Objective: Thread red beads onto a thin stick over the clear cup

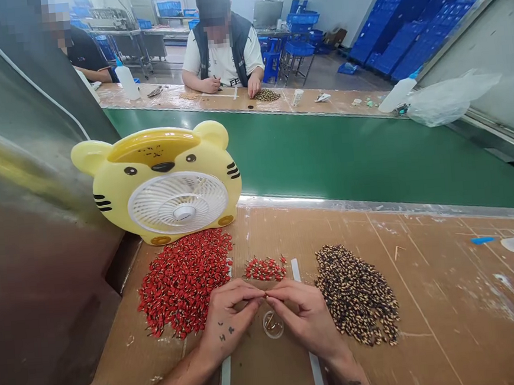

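The cardboard-covered bench (431, 321) carries a yellow tiger-shaped fan (167, 184) at its far side, beside a heap of small red pieces (184, 284). A dark speckled heap (356, 294) lies right of the hands. The left hand (227, 324) and right hand (305, 318) pinch a tiny reddish piece (266, 296) between their fingertips, above a small clear cup (273, 325).

L hand (229, 325) & R hand (305, 319) pinch tiny red piece (266, 296) btwn fingertips, above small clear round plastic dish (273, 325). Big heap of small red pieces (184, 284) to L, small red heap (265, 269) ahead, big heap of dark-brown & cream pieces (356, 294) to R, all on brown cardboard-topped bench (429, 297). Yellow plastic tiger-face fan (158, 185) behind red heap. Wide green conveyor belt (325, 157) beyond; co-worker in white tee & dark vest (222, 56) across it.
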{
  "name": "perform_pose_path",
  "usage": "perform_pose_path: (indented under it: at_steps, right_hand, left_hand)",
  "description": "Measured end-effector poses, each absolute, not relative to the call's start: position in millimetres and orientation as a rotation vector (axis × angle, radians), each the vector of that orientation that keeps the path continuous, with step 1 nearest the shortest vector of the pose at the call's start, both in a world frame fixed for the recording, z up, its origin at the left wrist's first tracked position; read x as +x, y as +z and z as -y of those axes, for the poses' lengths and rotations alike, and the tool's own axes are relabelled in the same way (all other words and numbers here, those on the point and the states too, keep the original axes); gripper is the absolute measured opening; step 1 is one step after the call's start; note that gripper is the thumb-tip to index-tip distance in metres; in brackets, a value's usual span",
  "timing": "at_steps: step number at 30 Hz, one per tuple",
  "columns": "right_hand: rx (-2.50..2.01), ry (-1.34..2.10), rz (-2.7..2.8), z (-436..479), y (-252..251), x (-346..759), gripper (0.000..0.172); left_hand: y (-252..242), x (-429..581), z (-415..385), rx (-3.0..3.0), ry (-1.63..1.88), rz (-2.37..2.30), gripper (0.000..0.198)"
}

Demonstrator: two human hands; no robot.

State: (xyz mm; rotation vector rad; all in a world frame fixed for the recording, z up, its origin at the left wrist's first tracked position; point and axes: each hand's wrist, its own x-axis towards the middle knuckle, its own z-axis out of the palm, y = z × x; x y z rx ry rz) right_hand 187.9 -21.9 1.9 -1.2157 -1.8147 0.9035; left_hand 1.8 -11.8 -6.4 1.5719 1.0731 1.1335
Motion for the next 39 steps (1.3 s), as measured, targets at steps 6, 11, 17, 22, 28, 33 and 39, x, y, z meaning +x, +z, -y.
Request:
perform_pose_path:
  at_steps: [6, 11, 17, 22, 28, 33, 39]
  right_hand:
    - [-1.199, 0.913, 1.859, 22.6, 2.5, 190.5, 0.014]
    - [-1.203, 0.926, 1.853, 21.3, 5.5, 187.4, 0.015]
    - [-1.457, 0.739, 1.790, 12.9, 3.3, 199.2, 0.018]
    - [-1.634, 0.512, 1.872, 8.9, -6.3, 214.6, 0.020]
    - [-1.638, 0.477, 1.936, 10.1, -13.0, 206.2, 0.018]
    - [-1.615, 0.516, 1.914, 10.1, -10.2, 205.2, 0.021]
    - [-1.544, 0.706, 1.892, 17.6, 9.3, 218.0, 0.021]
  left_hand:
    - [-8.3, -0.4, 15.0, 1.651, 1.082, -1.061, 0.020]
    - [-4.2, 1.5, 14.8, 1.719, 1.079, -1.054, 0.019]
    - [-0.7, 0.4, 2.3, 1.995, 0.961, -1.091, 0.024]
    - [16.9, -19.8, -20.0, 2.365, 0.434, -1.451, 0.029]
    - [33.7, -24.0, -38.9, 2.508, -0.163, -1.474, 0.031]
    - [26.8, -20.3, -42.5, 2.504, -0.190, -1.493, 0.028]
    - [29.3, -19.9, -44.5, 2.527, -0.162, -1.519, 0.026]
